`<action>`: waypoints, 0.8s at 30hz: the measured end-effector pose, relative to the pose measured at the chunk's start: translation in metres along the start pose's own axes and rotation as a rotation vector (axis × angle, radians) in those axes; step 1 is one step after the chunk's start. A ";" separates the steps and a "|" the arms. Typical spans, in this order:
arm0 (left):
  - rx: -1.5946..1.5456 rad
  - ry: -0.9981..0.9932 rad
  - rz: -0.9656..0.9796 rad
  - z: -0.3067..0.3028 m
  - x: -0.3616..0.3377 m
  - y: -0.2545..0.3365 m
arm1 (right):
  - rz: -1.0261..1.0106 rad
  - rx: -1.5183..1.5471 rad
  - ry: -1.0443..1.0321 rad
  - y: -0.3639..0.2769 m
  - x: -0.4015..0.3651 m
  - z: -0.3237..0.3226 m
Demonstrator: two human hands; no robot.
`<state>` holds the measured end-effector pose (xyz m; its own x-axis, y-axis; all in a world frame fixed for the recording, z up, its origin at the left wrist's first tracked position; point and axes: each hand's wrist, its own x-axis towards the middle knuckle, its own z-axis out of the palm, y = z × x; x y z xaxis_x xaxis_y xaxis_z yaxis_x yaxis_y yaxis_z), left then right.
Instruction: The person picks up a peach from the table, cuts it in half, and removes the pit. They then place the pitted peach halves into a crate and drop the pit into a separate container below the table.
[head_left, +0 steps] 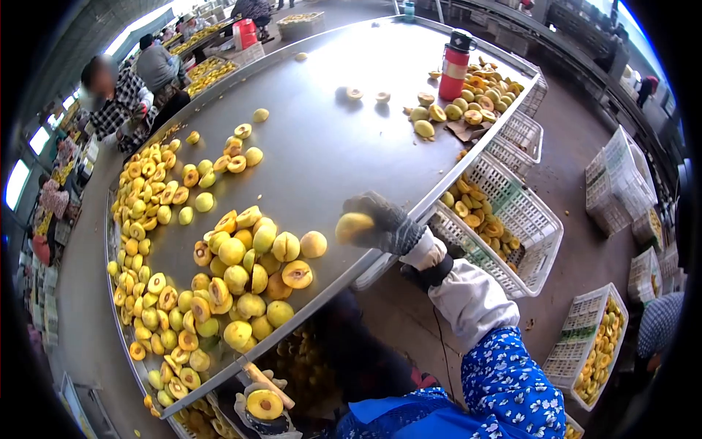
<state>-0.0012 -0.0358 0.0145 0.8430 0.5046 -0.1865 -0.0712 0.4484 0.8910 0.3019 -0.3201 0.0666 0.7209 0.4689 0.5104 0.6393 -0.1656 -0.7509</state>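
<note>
My right hand (380,223), in a dark grey glove, is closed around a yellow peach (355,228) over the table's near edge. Low in the view, my left hand (274,426) wears a pale glove and grips a peach half (265,404), its cut face with a brown centre turned up. A wooden handle (269,385) lies slantwise beside that half, just below the metal rim. In front of my hands, a heap of whole and halved peaches (252,278) rests on the metal table (314,161).
More peaches (150,212) spread along the left rim. A red bottle (455,66) stands among fruit at the far right corner. White crates (537,241) of peaches sit on the floor at right. Across the table is a person (121,102) in a checked top.
</note>
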 end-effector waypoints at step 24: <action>1.192 0.089 0.687 -0.042 0.131 0.072 | 0.541 0.771 -0.065 -0.066 -0.015 0.121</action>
<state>0.0816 0.0931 0.0371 0.7849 0.4308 0.4453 0.0786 -0.7822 0.6181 0.2161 -0.2109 0.0578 0.8367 0.5476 0.0042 -0.1481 0.2338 -0.9609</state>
